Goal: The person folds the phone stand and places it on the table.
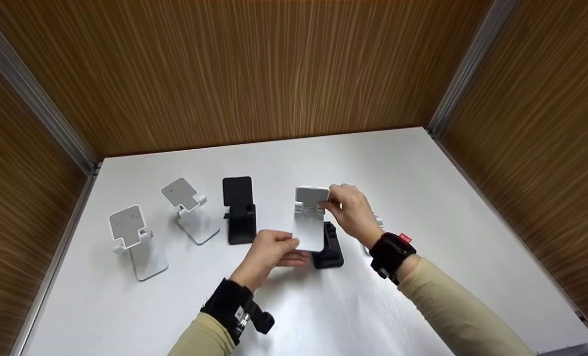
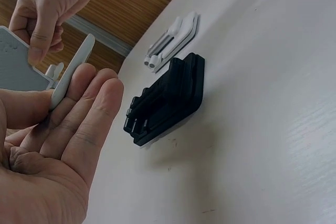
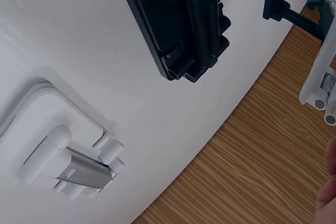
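Note:
A white phone stand (image 1: 309, 231) is held up over the table between both hands, its support plate raised at an angle from the base. My left hand (image 1: 270, 251) pinches the base at its lower left corner, thumb on top and fingers stretched out beneath. At the top right, my right hand (image 1: 351, 206) grips the edge of the support plate between thumb and fingers. Below the held stand lies a folded black phone stand (image 2: 168, 98), partly hidden in the head view. Another folded white phone stand (image 3: 50, 129) rests beside it, mostly covered by my right hand in the head view.
To the left stand an unfolded black phone stand (image 1: 239, 210) and two unfolded white phone stands, one farther back (image 1: 181, 194) and one nearer the left edge (image 1: 128, 227). Wood-grain panels (image 1: 274, 69) enclose the white table (image 1: 447, 207) at the back and sides.

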### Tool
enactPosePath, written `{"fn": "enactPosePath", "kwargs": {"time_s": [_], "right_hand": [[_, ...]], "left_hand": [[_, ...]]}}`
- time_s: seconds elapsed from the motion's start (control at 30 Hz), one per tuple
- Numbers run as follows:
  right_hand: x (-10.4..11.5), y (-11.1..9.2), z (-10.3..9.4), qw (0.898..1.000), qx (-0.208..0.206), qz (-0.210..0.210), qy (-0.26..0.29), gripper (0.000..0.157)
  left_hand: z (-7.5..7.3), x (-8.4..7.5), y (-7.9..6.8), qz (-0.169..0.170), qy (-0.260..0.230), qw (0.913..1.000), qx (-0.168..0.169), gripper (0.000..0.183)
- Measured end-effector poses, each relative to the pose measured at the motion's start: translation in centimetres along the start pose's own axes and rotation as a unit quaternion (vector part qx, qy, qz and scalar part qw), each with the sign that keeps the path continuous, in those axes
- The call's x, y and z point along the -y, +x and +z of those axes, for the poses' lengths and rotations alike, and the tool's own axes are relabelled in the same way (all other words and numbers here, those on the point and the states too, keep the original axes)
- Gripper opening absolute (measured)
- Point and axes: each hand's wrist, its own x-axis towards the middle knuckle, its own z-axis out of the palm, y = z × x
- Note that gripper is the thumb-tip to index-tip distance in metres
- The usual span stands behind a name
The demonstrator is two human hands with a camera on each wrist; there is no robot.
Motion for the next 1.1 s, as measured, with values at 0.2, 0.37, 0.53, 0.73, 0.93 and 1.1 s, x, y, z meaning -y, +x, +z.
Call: {"fn": "enactPosePath", "kwargs": {"time_s": [0.2,0.37,0.53,0.73,0.93,1.1], "right_hand": [[0.1,0.0,0.0,1.000,-0.004,-0.001,0.001,0.017],[0.4,-0.1,-0.1,1.000,-0.008,0.002,0.001,0.017],[0.5,-0.1,-0.3,1.000,-0.017,-0.013,-0.015,0.019],[0.7,0.2,-0.6,0.999,-0.040,-0.034,-0.007,0.018],[1.1,0.6,-0.9,0.995,-0.061,-0.075,-0.010,0.016],[1.5,0.8,-1.0,0.995,-0.065,-0.081,-0.013,0.016]], "left_hand": [[0.0,-0.1,-0.1,-0.002,-0.003,1.0000,0.000,0.039],[-0.1,0.0,-0.1,-0.001,-0.011,0.9999,0.002,0.032],[-0.2,0.1,-0.1,0.003,-0.024,0.9997,-0.001,0.030],[-0.5,0.3,-0.2,0.003,-0.024,0.9997,-0.007,0.028],[-0.7,0.5,-0.1,-0.008,-0.023,0.9996,-0.014,0.030],[-0.8,0.5,-0.1,-0.007,-0.020,0.9997,-0.012,0.030]]}}
